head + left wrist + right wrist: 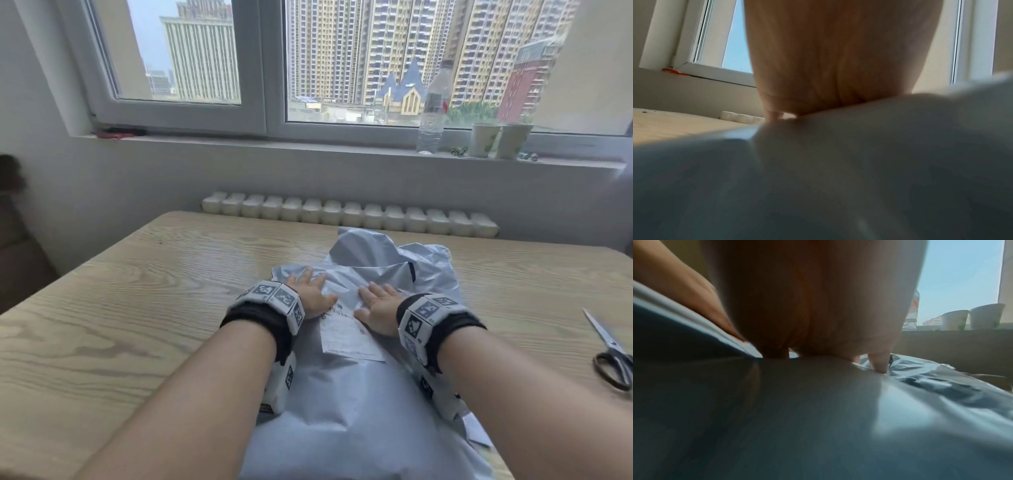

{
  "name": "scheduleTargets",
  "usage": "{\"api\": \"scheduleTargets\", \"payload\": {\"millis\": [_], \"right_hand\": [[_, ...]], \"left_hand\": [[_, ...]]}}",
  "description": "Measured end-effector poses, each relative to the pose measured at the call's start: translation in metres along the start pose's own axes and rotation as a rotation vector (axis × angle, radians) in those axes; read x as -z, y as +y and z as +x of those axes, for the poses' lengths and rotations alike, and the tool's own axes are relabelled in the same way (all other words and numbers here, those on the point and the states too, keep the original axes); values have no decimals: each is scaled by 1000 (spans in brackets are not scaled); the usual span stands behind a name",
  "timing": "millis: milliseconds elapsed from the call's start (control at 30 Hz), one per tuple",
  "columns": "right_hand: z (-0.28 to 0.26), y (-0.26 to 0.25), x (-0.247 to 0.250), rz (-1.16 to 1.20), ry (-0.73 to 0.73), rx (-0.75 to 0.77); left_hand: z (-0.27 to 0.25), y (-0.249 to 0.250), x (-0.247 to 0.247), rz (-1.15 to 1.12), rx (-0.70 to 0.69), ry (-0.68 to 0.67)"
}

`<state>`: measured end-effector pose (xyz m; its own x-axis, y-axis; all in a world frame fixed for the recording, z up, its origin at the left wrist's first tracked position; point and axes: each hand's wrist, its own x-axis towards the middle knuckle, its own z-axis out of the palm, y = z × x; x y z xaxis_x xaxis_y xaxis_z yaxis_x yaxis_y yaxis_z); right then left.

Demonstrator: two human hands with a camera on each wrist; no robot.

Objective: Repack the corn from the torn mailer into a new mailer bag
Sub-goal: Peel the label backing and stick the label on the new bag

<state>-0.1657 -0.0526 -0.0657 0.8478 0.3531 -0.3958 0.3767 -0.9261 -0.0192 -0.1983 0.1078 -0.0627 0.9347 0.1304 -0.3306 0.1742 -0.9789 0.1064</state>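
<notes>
A grey plastic mailer bag [352, 404] lies on the wooden table [137, 308] in front of me, with a white shipping label [346, 337] on top. More crumpled grey mailer plastic [394, 260] bunches up at its far end. My left hand [308, 291] and right hand [378, 303] lie flat on the bag, fingers straight, pressing down on either side of the label. In the left wrist view the palm [818, 65] rests on the bag [818, 178]. In the right wrist view the fingers [877, 363] press the shiny plastic [838, 418]. No corn is visible.
Scissors [613, 356] lie at the table's right edge. A radiator [349, 216] runs behind the table. On the windowsill stand a clear bottle [433, 109] and two paper cups [498, 140]. Bare tabletop spreads to the left.
</notes>
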Motion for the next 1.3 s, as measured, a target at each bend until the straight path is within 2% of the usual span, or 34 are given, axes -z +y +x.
{"api": "scheduleTargets", "payload": {"millis": [233, 500, 667, 767, 867, 933, 1033, 1100, 1300], "right_hand": [[-17, -4, 7, 97, 44, 9], [-81, -23, 10, 63, 105, 161], [-105, -36, -12, 58, 52, 223], [-107, -32, -25, 99, 29, 204], [-108, -20, -29, 136, 2, 135], [-111, -17, -27, 148, 37, 126], [-121, -27, -20, 153, 111, 248], [-127, -37, -21, 141, 105, 324], [-129, -33, -36, 44, 49, 335]], "left_hand": [[-15, -1, 4, -62, 25, 30], [-65, 4, -4, -102, 17, 84], [-96, 10, -20, -83, -22, 39], [-107, 7, -31, -101, -37, 28], [-111, 1, -35, -122, -9, 34], [-107, -3, -31, -123, 4, 47], [-101, 5, -23, -149, -48, 105], [-104, 14, -25, -123, -64, 86], [-100, -10, -43, -116, 60, 98]]}}
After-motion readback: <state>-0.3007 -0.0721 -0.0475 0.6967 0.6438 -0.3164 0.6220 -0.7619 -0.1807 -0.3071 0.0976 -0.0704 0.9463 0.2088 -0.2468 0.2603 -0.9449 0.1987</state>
